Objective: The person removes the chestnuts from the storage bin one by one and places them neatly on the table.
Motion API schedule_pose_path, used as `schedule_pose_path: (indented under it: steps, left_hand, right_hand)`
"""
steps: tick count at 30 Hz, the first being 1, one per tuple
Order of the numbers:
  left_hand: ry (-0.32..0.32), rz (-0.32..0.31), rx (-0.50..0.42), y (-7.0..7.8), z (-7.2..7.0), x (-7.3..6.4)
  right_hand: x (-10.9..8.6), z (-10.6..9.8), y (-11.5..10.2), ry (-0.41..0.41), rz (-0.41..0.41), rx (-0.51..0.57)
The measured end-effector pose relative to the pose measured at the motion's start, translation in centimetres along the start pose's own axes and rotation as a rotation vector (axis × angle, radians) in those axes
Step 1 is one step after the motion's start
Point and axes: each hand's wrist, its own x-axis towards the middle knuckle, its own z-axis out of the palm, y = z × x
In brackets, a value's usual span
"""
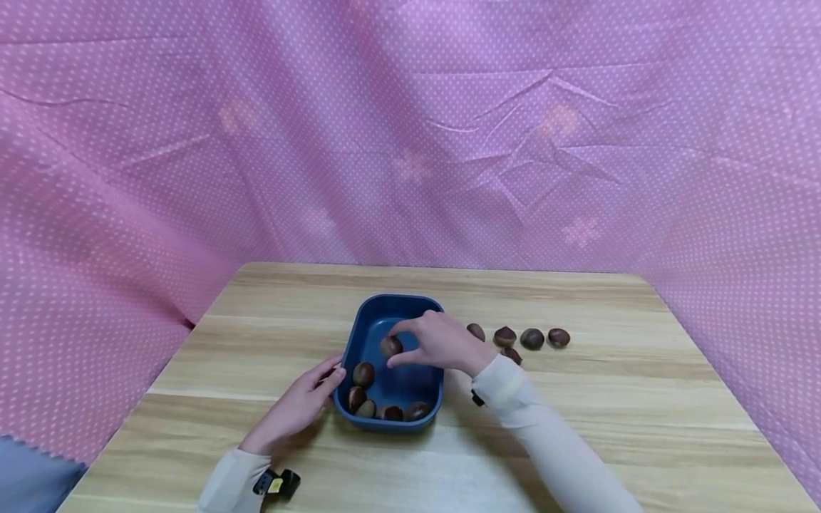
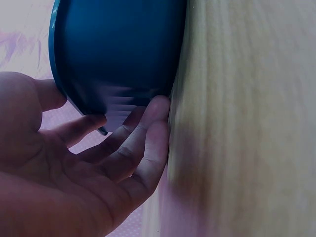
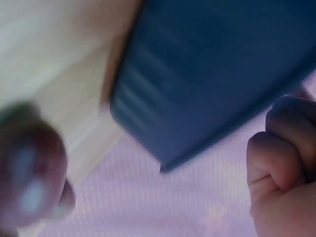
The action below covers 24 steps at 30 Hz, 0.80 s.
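Note:
A dark blue rectangular box (image 1: 400,388) stands on the table. Several brown chestnuts (image 1: 363,374) lie inside it, along its left side and near end. My left hand (image 1: 301,402) holds the box at its left side, thumb at the rim. In the left wrist view its fingers (image 2: 153,143) bend against the outer wall (image 2: 118,54). Over the box, my right hand (image 1: 442,342) pinches one chestnut (image 1: 391,347) between thumb and forefinger. The right wrist view has the curled fingers of that hand (image 3: 286,163) beside the box; the pinched chestnut is hidden there.
To the right of the box, several more chestnuts (image 1: 532,338) lie loose on the wooden table (image 1: 641,399); a blurred one (image 3: 32,173) looms close in the right wrist view. A pink dotted cloth (image 1: 410,142) hangs behind and beside the table.

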Motion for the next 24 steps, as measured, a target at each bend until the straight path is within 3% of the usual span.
schedule_pose_path:
  steps: [6, 13, 24]
  left_hand:
    - [0.004, 0.033, 0.000, 0.0, 0.1, 0.1]
    - [-0.006, 0.018, 0.001, 0.0, -0.1, 0.0]
    - [-0.017, 0.030, 0.001, -0.1, -0.2, 0.2]
  right_hand:
    - [-3.3, -2.3, 2.1, 0.090, 0.061, 0.015]
    - [-8.3, -4.3, 4.9, 0.180, 0.151, 0.049]
    - [-15.6, -3.9, 9.4, 0.193, 0.353, -0.045]
